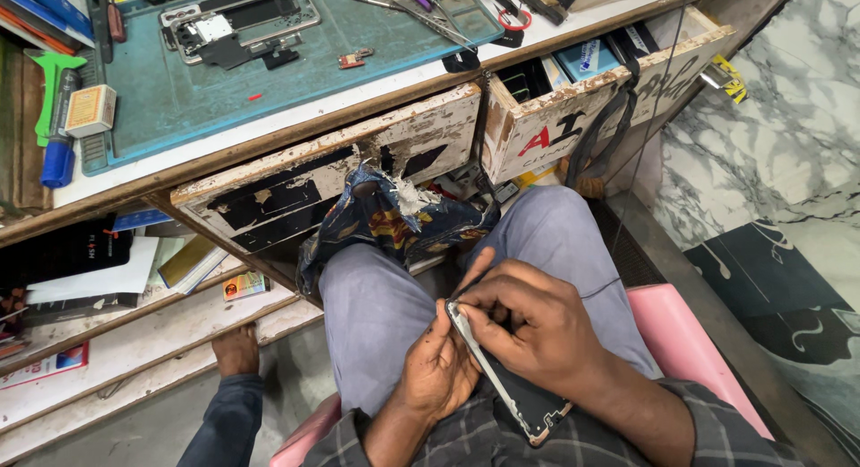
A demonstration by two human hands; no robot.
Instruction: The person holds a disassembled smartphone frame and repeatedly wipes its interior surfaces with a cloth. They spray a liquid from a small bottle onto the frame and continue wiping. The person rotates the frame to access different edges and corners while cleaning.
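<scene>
**Both hands on phone panel in lap**

Left hand (437, 370) grips the edge of a dark phone panel (511, 386) tilted over the lap, fingers closed round it. Right hand (528, 319) lies over the panel's top end, fingers pinched together at its corner; whether they pinch a tool, can't tell. Up on the table (376, 90): teal mat (179, 99) with an opened phone (237, 23). Drawer (582, 99) open beside the knee.

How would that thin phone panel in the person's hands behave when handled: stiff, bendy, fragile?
The phone panel looks thin and flat, so probably light and slightly flexible. Its chipped-looking edge suggests it is fragile. The left hand cradles it while the right hand works along its edge, hinting it needs support.
</scene>
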